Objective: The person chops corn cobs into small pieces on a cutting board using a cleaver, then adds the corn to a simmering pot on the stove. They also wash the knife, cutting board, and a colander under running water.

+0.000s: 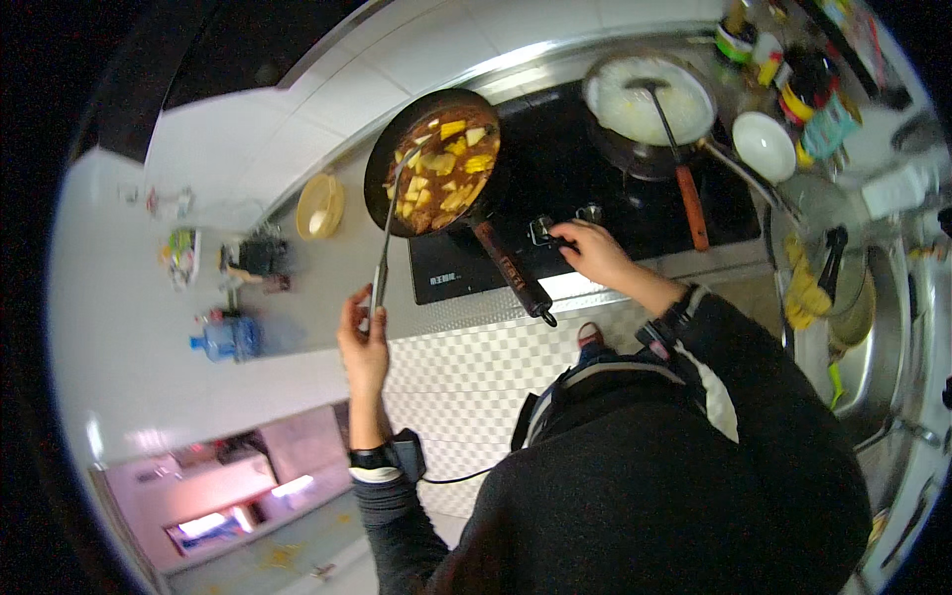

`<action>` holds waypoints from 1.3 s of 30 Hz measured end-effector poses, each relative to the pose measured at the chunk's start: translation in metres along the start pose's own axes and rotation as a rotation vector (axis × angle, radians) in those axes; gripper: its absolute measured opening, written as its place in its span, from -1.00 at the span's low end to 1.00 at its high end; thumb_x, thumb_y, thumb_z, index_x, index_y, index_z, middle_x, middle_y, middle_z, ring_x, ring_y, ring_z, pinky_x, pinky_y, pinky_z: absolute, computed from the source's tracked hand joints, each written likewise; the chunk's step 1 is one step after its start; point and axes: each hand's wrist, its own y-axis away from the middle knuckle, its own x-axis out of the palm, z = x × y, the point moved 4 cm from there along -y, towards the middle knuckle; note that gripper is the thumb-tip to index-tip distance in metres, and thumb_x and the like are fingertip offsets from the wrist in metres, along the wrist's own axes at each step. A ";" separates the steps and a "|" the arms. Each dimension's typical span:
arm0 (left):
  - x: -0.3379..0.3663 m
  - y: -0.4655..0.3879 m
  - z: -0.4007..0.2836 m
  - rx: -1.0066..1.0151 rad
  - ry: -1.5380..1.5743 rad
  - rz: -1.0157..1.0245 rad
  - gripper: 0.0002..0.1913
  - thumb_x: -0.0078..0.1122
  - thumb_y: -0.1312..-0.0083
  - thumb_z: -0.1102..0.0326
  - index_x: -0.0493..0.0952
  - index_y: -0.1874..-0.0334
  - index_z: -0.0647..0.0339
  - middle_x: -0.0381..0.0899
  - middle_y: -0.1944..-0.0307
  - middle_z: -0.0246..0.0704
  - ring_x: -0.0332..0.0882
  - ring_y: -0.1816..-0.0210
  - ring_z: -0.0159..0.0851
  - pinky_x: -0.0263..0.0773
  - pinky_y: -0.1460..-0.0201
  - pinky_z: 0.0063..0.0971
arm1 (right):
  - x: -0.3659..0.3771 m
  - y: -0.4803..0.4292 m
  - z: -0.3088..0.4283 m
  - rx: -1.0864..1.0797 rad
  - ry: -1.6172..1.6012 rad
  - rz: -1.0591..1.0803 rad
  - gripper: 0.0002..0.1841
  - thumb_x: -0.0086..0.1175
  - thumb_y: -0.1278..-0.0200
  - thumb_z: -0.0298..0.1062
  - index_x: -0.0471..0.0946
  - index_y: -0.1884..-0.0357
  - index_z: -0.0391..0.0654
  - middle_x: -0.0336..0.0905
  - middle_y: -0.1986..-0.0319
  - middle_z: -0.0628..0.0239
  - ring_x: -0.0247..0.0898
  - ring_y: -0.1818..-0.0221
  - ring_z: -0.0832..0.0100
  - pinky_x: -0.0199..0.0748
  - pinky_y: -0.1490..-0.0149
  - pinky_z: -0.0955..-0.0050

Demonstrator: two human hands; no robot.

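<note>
My left hand [364, 346] grips the handle of a long metal cooking utensil [384, 256]. Its far end reaches into a dark frying pan [383, 149], where the tip is partly sunk in the food. Brown sauce with yellow and pale chunks [446, 167] fills the pan, which sits on the left side of a black glass cooktop [535, 149]. The pan's long handle [513, 271] points towards me, over the cooktop's front edge. At the front of the cooktop, the fingers of my right hand [599, 256] are closed on a control knob [543, 229].
A second pan [643, 156] with whitish contents stands at the right; a wooden-handled turner [692, 208] rests across it. Beyond are a white bowl [764, 146], seasoning containers [807, 97], a glass lid [814, 201] and a sink [881, 349]. A yellow bowl [331, 197] stands left.
</note>
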 end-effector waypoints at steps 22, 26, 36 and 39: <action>-0.015 0.006 -0.010 -0.244 0.082 0.009 -0.58 0.19 -0.40 0.35 0.43 -0.29 0.17 0.45 0.49 -0.56 0.18 0.68 -0.68 0.01 0.72 -0.74 | 0.064 -0.046 -0.031 -0.041 0.525 -0.090 -0.74 0.02 -0.14 -0.49 0.56 0.11 -0.24 0.47 0.17 0.20 0.39 0.03 0.17 0.46 -0.08 0.36; -0.032 0.009 -0.027 -0.274 0.045 0.054 -0.58 0.18 -0.40 0.37 0.43 -0.29 0.19 0.45 0.49 -0.57 0.17 0.68 -0.69 0.00 0.72 -0.73 | 0.054 -0.044 -0.027 -0.041 0.439 -0.124 -0.64 0.14 -0.15 -0.40 0.54 -0.01 -0.27 0.47 0.10 0.17 0.39 -0.01 0.13 0.44 -0.12 0.29; 0.000 0.008 -0.036 -0.096 -0.148 0.195 -0.64 0.12 -0.35 0.53 0.48 -0.20 0.24 0.42 0.49 -0.51 0.26 0.42 -0.55 0.19 0.39 -0.64 | -0.018 0.016 0.002 0.058 0.011 0.062 -0.52 0.20 -0.25 -0.29 0.50 -0.20 -0.24 0.34 -0.24 0.00 0.41 -0.19 0.03 0.41 -0.24 0.21; 0.022 0.002 -0.025 -0.123 -0.197 0.155 -0.64 0.13 -0.34 0.52 0.49 -0.20 0.19 0.43 0.44 -0.43 0.29 0.41 -0.51 0.25 0.41 -0.60 | -0.040 0.037 0.000 0.054 -0.031 0.083 -0.58 0.19 -0.26 -0.30 0.55 -0.14 -0.26 0.42 -0.16 -0.01 0.47 -0.11 0.02 0.45 -0.19 0.22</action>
